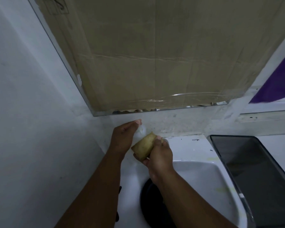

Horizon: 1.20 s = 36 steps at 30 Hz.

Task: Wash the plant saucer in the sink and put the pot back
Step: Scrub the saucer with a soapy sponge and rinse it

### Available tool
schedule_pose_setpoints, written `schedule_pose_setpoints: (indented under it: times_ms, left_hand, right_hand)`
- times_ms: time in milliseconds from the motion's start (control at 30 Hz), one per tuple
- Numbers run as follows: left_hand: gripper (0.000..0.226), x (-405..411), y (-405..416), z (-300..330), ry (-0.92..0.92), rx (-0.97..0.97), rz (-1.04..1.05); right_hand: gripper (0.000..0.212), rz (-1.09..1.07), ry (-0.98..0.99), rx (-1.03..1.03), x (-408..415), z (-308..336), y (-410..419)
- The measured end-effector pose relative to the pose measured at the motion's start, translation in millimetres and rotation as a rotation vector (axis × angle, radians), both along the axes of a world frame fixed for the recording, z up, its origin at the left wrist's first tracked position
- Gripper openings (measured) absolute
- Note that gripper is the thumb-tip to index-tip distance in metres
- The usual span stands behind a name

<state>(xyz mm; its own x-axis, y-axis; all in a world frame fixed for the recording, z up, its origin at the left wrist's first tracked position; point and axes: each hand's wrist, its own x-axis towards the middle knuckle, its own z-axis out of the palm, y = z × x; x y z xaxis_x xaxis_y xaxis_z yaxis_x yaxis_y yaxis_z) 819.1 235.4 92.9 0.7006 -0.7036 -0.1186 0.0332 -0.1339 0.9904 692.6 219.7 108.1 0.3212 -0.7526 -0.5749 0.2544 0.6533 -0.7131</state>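
A black round plant saucer [150,203] lies in the white sink [204,175], partly hidden under my right forearm. My right hand [158,155] grips a yellowish sponge [143,145] above the sink's back left corner. My left hand [123,137] holds a pale translucent bottle [140,131] with a white top, tilted toward the sponge; its fingers are curled round the bottle. No pot is in view.
A mirror covered with brown cardboard [155,55] hangs on the wall above. A dark rectangular tray [253,170] stands right of the sink. A white wall [31,129] closes the left side. A window frame with purple covering [278,83] is at the far right.
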Motion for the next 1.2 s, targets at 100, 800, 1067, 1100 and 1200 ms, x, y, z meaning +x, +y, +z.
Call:
schedule_pose_setpoints:
  times_ms: [100,800,1067,1100,1200]
  left_hand:
    - [0.026,-2.5,2.3,0.3,0.000,-0.013,0.013]
    - [0.019,0.1,-2.9,0.7,0.165,-0.024,0.089]
    - [0.019,-5.6,-9.5,0.2,0.140,-0.045,0.113]
    - [0.018,-5.7,-8.0,-1.5,0.142,-0.044,0.108]
    - [0.016,-2.4,-2.8,-2.0,0.171,-0.046,0.097]
  right_hand:
    - [0.022,0.006,0.014,0.001,2.0,-0.3,-6.3]
    - [0.029,-0.023,0.085,-0.055,18.9,-2.2,-14.6]
    - [0.025,-0.030,0.054,-0.085,28.5,-1.7,-17.0]
    - [0.024,-0.027,0.049,-0.082,29.9,-0.9,-15.9]
    - [0.022,-0.020,0.028,-0.076,33.3,1.0,-11.5]
